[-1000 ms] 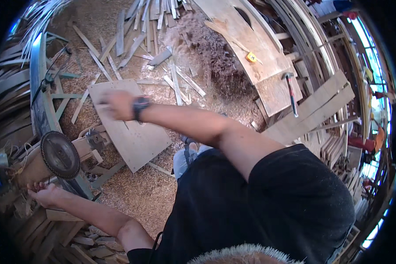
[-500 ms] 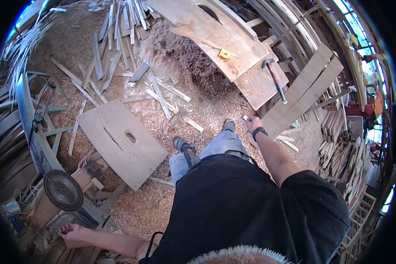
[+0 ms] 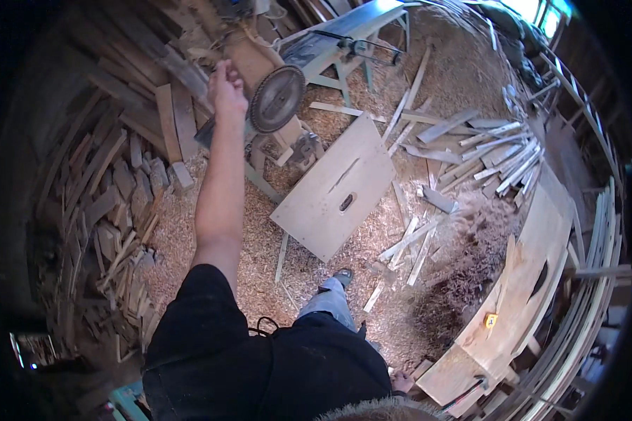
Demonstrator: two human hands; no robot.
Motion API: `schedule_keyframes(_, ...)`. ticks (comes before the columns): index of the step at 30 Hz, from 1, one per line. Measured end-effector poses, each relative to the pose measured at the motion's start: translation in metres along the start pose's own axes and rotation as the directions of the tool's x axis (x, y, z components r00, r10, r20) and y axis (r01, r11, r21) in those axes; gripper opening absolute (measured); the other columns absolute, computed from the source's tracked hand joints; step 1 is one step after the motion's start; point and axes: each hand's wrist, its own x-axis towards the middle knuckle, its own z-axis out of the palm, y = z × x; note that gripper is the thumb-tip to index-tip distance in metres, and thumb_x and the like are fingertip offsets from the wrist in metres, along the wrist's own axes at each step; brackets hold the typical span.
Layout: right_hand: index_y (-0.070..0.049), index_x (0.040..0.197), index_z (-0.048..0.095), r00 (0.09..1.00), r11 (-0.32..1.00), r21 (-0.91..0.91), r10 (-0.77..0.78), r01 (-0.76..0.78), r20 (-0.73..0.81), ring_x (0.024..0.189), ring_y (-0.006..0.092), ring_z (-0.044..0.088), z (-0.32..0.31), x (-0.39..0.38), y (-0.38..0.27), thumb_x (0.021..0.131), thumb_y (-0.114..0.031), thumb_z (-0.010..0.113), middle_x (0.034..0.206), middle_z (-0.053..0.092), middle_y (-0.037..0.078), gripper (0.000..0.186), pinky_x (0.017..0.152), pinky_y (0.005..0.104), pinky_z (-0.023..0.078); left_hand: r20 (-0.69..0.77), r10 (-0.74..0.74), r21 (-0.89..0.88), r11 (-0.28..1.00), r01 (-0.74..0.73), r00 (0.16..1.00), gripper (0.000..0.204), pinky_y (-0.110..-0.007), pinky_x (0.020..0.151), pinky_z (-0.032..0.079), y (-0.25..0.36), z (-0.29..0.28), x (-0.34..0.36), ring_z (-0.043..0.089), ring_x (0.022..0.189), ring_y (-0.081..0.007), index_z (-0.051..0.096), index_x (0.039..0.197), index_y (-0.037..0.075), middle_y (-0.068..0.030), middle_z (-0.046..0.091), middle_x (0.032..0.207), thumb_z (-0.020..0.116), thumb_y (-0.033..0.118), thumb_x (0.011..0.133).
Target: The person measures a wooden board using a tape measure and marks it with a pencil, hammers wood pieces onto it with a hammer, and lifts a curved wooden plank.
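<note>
My left arm stretches forward, and my left hand (image 3: 228, 91) is just left of a toothed circular saw blade (image 3: 277, 99), apart from it. Its fingers are loosely bent and apart, with nothing visible in them. The blade stands upright on a wooden saw machine (image 3: 249, 52). Low in the picture, by the near end of a plywood bench top (image 3: 446, 379), my right hand (image 3: 402, 382) is partly hidden by my body. Its fingers are closed around a small pale piece of wood (image 3: 391, 371), of which only an end shows.
A pale wooden panel (image 3: 337, 188) with a hand slot lies ahead over the shavings. Loose strips (image 3: 502, 158) fan out at right. A yellow tape measure (image 3: 490, 321) and a hammer (image 3: 463, 394) rest on the bench. Stacked offcuts (image 3: 123, 189) fill the left side.
My view and body have turned left, toward the saw. My left arm has come up from the lower left, nearer the blade. The bench and my right hand now sit lower right.
</note>
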Motion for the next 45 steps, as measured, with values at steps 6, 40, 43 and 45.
schedule_keyframes(6, 0.001, 0.101, 0.072, 0.987, 0.981, -0.146, 0.139, -0.127, 0.075, 0.069, 0.0205, 0.067, 0.011, 0.023, -0.043, 0.086, -0.011, 0.071, 0.085, 0.072, 0.010, 0.019, 0.058, 0.0363, 0.055, -0.123, 0.076, -0.044, 0.996, -0.082, 0.989, 0.014, -0.021, 0.049, 0.040, -0.011, 0.022, -0.006, 0.053, 0.065, -0.0072, 0.063, 0.101, 0.011, -0.0005, 0.070, 0.091, 0.070, 0.023, 0.100)
schedule_keyframes(40, -0.005, 0.103, 0.078, 0.997, 0.958, -0.282, 0.032, -0.049, -0.064, 0.098, 0.0330, 0.073, 0.051, -0.013, -0.107, 0.085, -0.028, 0.069, 0.102, 0.076, 0.020, 0.031, 0.090, 0.0420, 0.057, 0.075, -0.132, 0.504, 0.861, 0.077, 0.988, 0.015, -0.029, 0.059, 0.039, -0.021, -0.025, 0.110, 0.045, 0.066, -0.0127, 0.070, 0.107, 0.012, 0.0027, 0.058, 0.085, 0.061, 0.023, 0.101)
schedule_keyframes(43, -0.005, 0.102, 0.078, 0.995, 0.936, -0.342, 0.054, -0.082, -0.089, 0.097, 0.0328, 0.073, 0.045, -0.029, -0.107, 0.084, -0.026, 0.071, 0.102, 0.076, 0.020, 0.029, 0.089, 0.0417, 0.057, 0.026, -0.186, 0.492, 0.857, 0.150, 0.982, 0.018, -0.027, 0.053, 0.033, -0.011, -0.026, 0.113, 0.040, 0.057, -0.0104, 0.072, 0.104, 0.011, 0.0040, 0.054, 0.074, 0.062, 0.026, 0.102)
schedule_keyframes(45, -0.005, 0.102, 0.078, 0.998, 0.953, -0.302, 0.025, -0.040, -0.054, 0.097, 0.0327, 0.073, 0.044, -0.025, -0.099, 0.084, -0.024, 0.071, 0.102, 0.076, 0.020, 0.028, 0.089, 0.0414, 0.057, 0.110, -0.242, 0.521, 0.840, 0.151, 0.964, 0.020, -0.027, 0.051, 0.029, 0.026, -0.032, 0.145, 0.039, 0.056, -0.0099, 0.070, 0.104, 0.011, 0.0038, 0.054, 0.072, 0.061, 0.028, 0.103)
